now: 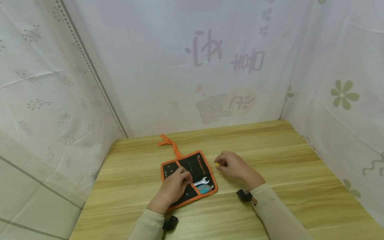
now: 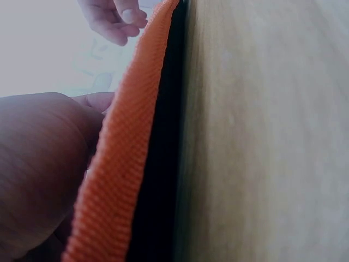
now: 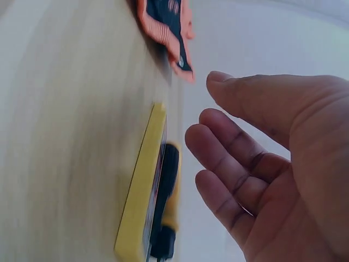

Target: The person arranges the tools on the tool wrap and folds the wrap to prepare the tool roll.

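A black tool pouch (image 1: 192, 163) with orange trim lies unfolded on the table. My left hand (image 1: 175, 185) is over it, curled fingers at the pocket's orange rim; its fingertips are mostly hidden in the left wrist view. Beside those fingers, an open-end wrench (image 1: 202, 181) and a teal-and-grey tool (image 1: 205, 189) stick out of the pocket. To the right of the pouch hovers my right hand (image 1: 235, 165), thumb and fingers apart in the right wrist view. Below it lie a flat yellow-edged thing (image 3: 136, 185) and a black-and-yellow handle (image 3: 164, 191), largely hidden in the head view.
An orange tie strap (image 1: 175, 146) trails from the pouch toward the table's back edge. The wood-patterned table (image 1: 285, 160) is bordered by pale printed curtains (image 1: 156, 83) at the back and both sides.
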{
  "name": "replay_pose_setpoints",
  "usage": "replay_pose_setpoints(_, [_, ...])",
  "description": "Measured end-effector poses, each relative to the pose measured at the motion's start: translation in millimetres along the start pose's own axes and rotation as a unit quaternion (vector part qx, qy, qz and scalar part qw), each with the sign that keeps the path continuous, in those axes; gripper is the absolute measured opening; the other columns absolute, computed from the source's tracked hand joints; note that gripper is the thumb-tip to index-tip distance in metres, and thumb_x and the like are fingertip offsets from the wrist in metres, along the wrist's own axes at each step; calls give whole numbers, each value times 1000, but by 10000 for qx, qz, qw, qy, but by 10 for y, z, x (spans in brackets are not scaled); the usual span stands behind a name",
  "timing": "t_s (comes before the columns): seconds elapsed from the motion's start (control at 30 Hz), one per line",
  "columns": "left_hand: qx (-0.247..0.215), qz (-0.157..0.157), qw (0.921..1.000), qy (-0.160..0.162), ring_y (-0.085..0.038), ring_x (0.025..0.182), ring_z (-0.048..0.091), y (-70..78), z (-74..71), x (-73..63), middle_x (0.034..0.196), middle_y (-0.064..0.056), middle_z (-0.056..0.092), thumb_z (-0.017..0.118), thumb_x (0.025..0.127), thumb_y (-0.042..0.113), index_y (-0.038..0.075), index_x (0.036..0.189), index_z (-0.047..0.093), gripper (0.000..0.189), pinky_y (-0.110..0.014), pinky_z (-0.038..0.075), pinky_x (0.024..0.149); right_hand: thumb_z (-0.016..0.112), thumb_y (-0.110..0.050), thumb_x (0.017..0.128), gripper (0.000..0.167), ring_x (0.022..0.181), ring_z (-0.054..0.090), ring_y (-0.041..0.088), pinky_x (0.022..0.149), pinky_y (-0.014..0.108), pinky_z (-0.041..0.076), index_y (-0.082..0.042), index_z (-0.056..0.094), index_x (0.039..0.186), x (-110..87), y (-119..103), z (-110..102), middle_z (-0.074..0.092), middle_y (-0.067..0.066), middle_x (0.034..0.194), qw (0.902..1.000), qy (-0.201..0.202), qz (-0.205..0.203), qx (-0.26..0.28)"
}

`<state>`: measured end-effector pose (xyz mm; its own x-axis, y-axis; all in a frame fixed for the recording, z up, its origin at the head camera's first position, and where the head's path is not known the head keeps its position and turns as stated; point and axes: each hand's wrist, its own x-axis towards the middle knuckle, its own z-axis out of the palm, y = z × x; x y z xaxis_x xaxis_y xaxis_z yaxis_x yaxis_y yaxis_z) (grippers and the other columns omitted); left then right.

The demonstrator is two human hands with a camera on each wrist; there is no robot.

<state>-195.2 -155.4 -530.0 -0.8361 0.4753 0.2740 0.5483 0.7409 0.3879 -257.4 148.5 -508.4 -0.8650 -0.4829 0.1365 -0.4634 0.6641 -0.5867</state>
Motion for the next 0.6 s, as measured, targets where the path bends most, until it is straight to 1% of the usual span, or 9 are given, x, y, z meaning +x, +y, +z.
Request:
replay_pose_setpoints(0.1, [5,2,10000,-1,-4,74,50,4,-2,0,98,8,54,77,97,15,26,94,66,16,-26,48,63,80,-9,94,22,95,65,12,86,38,56,-10,77,115,-9,94,-39,68,-2,102,9997,91,129,162])
replay_pose_setpoints(0.17, [4,6,10000,11,-4,74,50,3,-1,0,98,8,54,77,97,15,26,93,66,16,-26,48,63,80,-9,94,22,96,66,14,88,40,56,-9,77,116,-13,147,-64,68,-1,104,9994,130,146,283])
replay_pose_setpoints(0.3, [-3,34,10000,47,-4,74,50,1,1,-1,98,8,54,77,97,15,26,94,67,16,-26,49,63,81,-10,93,24,101,67,18,91,45,56,-7,76,117,-25,221,-115,69,2,108,9986,146,246,453])
replay_pose_setpoints(0.4, [3,50,10000,62,-4,74,51,-4,6,-2,98,8,54,77,97,15,26,94,67,15,-26,49,64,80,-11,94,25,103,66,19,93,46,56,-8,76,119,-33,265,-143,68,1,110,9981,130,405,454])
replay_pose_setpoints(0.5, [20,38,10000,54,-4,75,51,-11,15,-1,98,8,54,77,97,15,26,94,67,15,-26,49,64,80,-12,94,25,103,65,18,93,45,56,-10,76,119,-40,317,-158,68,-1,110,9976,134,570,379])
replay_pose_setpoints(0.6, [32,16,10000,32,-4,74,51,-11,16,-3,98,8,54,77,97,16,26,94,67,15,-26,49,64,79,-11,95,25,103,65,18,92,45,56,-10,76,119,-52,359,-174,67,-1,110,9970,151,662,377])
